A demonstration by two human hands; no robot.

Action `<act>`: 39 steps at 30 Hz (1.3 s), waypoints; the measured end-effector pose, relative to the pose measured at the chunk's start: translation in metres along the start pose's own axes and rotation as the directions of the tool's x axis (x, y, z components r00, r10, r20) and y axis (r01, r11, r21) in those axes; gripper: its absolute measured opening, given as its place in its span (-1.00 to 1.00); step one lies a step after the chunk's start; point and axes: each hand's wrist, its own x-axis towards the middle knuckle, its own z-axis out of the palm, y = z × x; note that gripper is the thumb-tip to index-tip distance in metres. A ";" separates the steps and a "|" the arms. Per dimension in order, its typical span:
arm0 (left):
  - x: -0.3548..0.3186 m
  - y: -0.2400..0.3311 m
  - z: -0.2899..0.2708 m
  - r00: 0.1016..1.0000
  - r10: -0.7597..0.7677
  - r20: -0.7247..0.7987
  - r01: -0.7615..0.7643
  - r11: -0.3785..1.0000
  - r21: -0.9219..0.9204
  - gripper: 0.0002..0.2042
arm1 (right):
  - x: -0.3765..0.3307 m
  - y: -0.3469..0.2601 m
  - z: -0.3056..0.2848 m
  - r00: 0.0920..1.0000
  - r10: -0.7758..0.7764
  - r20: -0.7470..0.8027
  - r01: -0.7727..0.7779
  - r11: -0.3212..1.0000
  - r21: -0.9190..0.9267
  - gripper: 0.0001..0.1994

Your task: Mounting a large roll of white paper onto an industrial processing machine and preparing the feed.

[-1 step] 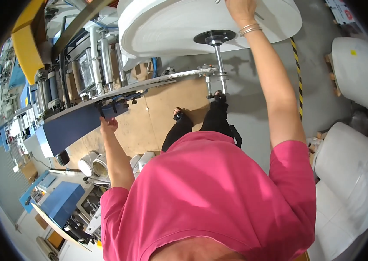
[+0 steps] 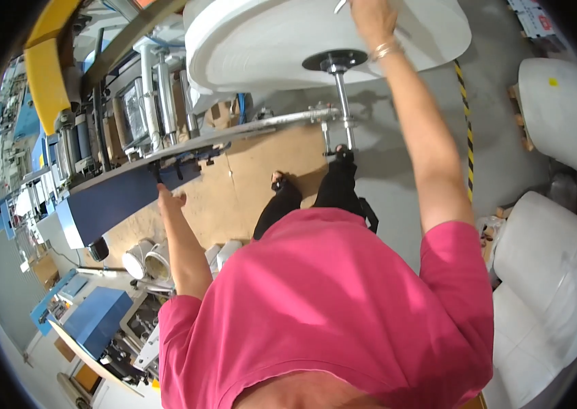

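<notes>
A large white roll of sheet material [image 2: 261, 58] stands at the top, its flat side facing me, with a black hub [image 2: 317, 61] and a steel shaft [image 2: 343, 92] at its centre. Over that flat side is my right hand [image 2: 374, 24], closed on a slim metal tool [image 2: 340, 6]; the picture's edge cuts the tool off, and its kind is unclear. On the left my left hand [image 2: 171, 198] reaches to a small black handle [image 2: 157, 170] under the machine's metal side plate [image 2: 234, 129]. Its thumb stands apart, and its fingertips are partly hidden at the handle.
Left of me the machine carries metal rollers [image 2: 164, 102], a yellow arm [image 2: 47, 82] and a blue housing [image 2: 111, 208]. Wrapped white rolls [image 2: 561, 112] stand on the right beyond a black-and-yellow floor stripe [image 2: 467, 123]. White round containers [image 2: 137, 259] sit at lower left.
My right hand has shifted slightly left and down over the roll, and more of the metal tool shows. My left hand stays at the black handle, its thumb now further out.
</notes>
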 end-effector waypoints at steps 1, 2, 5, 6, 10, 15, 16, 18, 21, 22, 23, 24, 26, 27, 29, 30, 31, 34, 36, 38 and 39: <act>-0.099 -0.011 0.020 0.972 0.224 -0.075 -0.207 0.960 0.187 -0.36 | -0.045 -0.005 0.015 0.777 0.338 0.531 -0.142 0.916 -0.375 -0.53; -0.065 -0.015 0.026 0.924 0.363 0.116 -0.380 0.905 0.193 -0.30 | -0.083 -0.021 0.033 0.869 0.224 0.442 -0.058 0.932 -0.357 -0.49; -0.189 0.000 0.084 0.613 0.634 0.471 -0.632 0.752 -0.188 -0.36 | -0.108 -0.038 0.025 0.676 0.522 0.520 -0.579 0.813 -0.063 -0.44; -0.207 0.009 0.104 0.604 0.653 0.456 -0.588 0.752 -0.298 -0.30 | -0.095 -0.038 0.025 0.775 0.446 0.447 -0.493 0.870 -0.012 -0.44; -0.257 0.033 0.087 -0.016 0.985 0.173 -0.990 0.008 -0.140 -0.37 | -0.048 -0.028 0.002 0.921 0.350 0.172 -0.347 0.937 -0.047 -0.44; -0.161 0.032 0.001 0.136 0.938 -0.318 -0.951 0.214 0.222 -0.47 | -0.022 0.016 0.034 0.945 0.164 0.285 -0.128 0.982 -0.139 -0.56; -0.118 0.036 -0.018 0.370 0.853 -0.369 -0.856 0.467 0.221 -0.45 | -0.009 0.010 0.029 0.913 0.189 0.361 -0.131 0.975 -0.180 -0.58; -0.107 0.040 -0.041 0.690 0.557 -0.463 -0.581 0.807 0.105 -0.51 | -0.011 0.010 0.037 0.922 0.189 0.337 -0.130 0.973 -0.190 -0.58; -0.082 0.030 -0.066 0.896 0.422 -0.138 -0.438 0.893 -0.108 -0.57 | -0.019 0.020 0.053 0.912 0.228 0.341 -0.185 0.971 -0.154 -0.57; -0.048 0.020 -0.062 0.930 0.356 -0.089 -0.366 0.917 -0.156 -0.65 | -0.014 0.010 0.048 0.905 0.207 0.371 -0.154 0.974 -0.168 -0.57; -0.013 0.011 -0.056 0.957 0.289 -0.032 -0.289 0.935 -0.204 -0.73 | -0.008 0.001 0.042 0.899 0.187 0.395 -0.120 0.975 -0.187 -0.57; -0.006 0.007 -0.049 0.973 0.227 0.040 -0.211 0.947 -0.243 -0.80 | -0.008 0.000 0.044 0.919 0.133 0.371 -0.075 0.983 -0.167 -0.57; 0.006 -0.005 -0.039 0.961 0.140 0.238 -0.086 0.971 -0.224 -0.89 | -0.010 -0.005 0.046 0.921 0.117 0.371 -0.057 0.984 -0.167 -0.57; -0.014 -0.003 -0.032 0.941 0.171 0.291 -0.116 0.973 -0.199 -0.89 | -0.007 -0.006 0.046 0.932 0.095 0.350 -0.041 0.987 -0.158 -0.56; 0.025 -0.014 -0.022 0.926 0.070 0.370 0.031 0.965 -0.262 -0.88 | -0.009 -0.011 0.046 0.919 0.108 0.379 -0.036 0.981 -0.191 -0.54; 0.038 -0.014 -0.013 0.893 -0.010 0.451 0.175 0.929 -0.326 -0.83 | -0.010 -0.010 0.049 0.923 0.094 0.373 -0.031 0.985 -0.171 -0.52; 0.017 -0.005 -0.003 0.844 -0.186 0.503 0.425 0.805 -0.414 -0.74 | -0.014 -0.006 0.050 0.924 0.089 0.371 -0.029 0.986 -0.164 -0.50; -0.030 0.015 -0.015 0.934 -0.129 0.332 0.215 0.947 -0.238 -0.69 | -0.006 -0.021 0.040 0.913 0.106 0.395 -0.043 0.985 -0.165 -0.49; -0.032 0.016 -0.024 0.923 -0.121 0.365 0.205 0.958 -0.199 -0.73 | -0.002 -0.020 0.038 0.889 0.142 0.436 -0.040 0.971 -0.234 -0.46; -0.039 0.010 -0.024 0.892 0.044 0.450 0.048 0.980 -0.192 -0.76 | -0.004 -0.013 0.038 0.907 0.122 0.402 -0.019 0.968 -0.250 -0.47; -0.035 0.009 -0.022 0.890 0.039 0.455 0.050 0.982 -0.182 -0.76 | -0.007 -0.008 0.040 0.905 0.129 0.405 -0.022 0.965 -0.260 -0.47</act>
